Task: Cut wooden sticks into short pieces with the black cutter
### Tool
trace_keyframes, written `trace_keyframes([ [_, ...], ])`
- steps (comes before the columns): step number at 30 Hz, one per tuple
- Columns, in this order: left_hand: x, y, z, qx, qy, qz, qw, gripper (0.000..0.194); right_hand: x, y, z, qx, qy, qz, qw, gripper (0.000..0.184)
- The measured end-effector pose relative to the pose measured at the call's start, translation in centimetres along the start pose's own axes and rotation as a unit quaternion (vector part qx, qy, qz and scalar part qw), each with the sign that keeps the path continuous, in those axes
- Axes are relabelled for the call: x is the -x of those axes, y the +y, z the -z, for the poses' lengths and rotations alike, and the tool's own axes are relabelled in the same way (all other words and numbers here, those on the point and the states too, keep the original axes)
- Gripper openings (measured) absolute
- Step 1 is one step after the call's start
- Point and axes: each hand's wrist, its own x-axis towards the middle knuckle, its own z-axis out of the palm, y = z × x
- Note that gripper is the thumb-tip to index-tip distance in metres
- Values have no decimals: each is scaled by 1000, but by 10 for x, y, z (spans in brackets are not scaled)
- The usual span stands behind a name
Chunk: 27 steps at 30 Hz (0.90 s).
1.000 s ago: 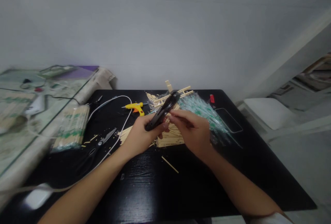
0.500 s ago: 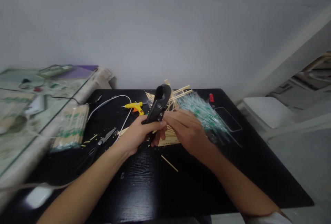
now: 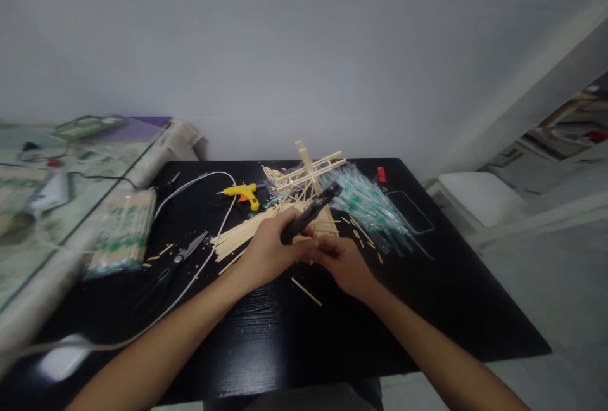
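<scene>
My left hand [image 3: 273, 243] is wrapped round a black pliers-like cutter [image 3: 311, 211], whose head points up and to the right. Just beside it, my right hand [image 3: 344, 265] is closed in a pinch, its fingertips meeting my left thumb. Whatever lies between those fingertips is mostly hidden. Beyond both hands spreads a pile of thin wooden sticks [image 3: 242, 233]. A frame of joined sticks [image 3: 311, 173] rises at the back of the pile. One loose short stick [image 3: 306, 291] lies on the black table [image 3: 266, 347] in front of my hands.
Left of the pile are a yellow glue gun [image 3: 244, 194], a white cable [image 3: 228, 218] and open scissors [image 3: 178, 259]. A bag of sticks [image 3: 122, 230] lies farther left. Plastic wrappers [image 3: 368, 199] and a red object [image 3: 381, 175] are to the right. A white stool [image 3: 475, 199] stands beyond the table.
The cutter has tipped from nearly upright to leaning right and lower. My right hand has drawn down and closer to my left thumb, uncovering more sticks behind.
</scene>
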Motion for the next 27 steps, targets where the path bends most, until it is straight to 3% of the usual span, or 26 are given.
trace_keyframes([
  [9,2,-16,-18,-51,-29,-35,998,15,10,16,6,35,43,-17,998,16],
  [14,2,-31,-35,-39,-39,-30,998,15,19,25,10,11,99,-18,995,33],
  [17,3,-37,-41,-4,-51,-13,999,13,24,33,8,47,104,-17,993,31],
  [22,8,-37,-39,10,-54,4,998,16,29,49,1,63,100,-5,993,29],
  [27,14,-36,-32,-23,-96,-2,995,10,30,61,-3,134,70,29,988,10],
])
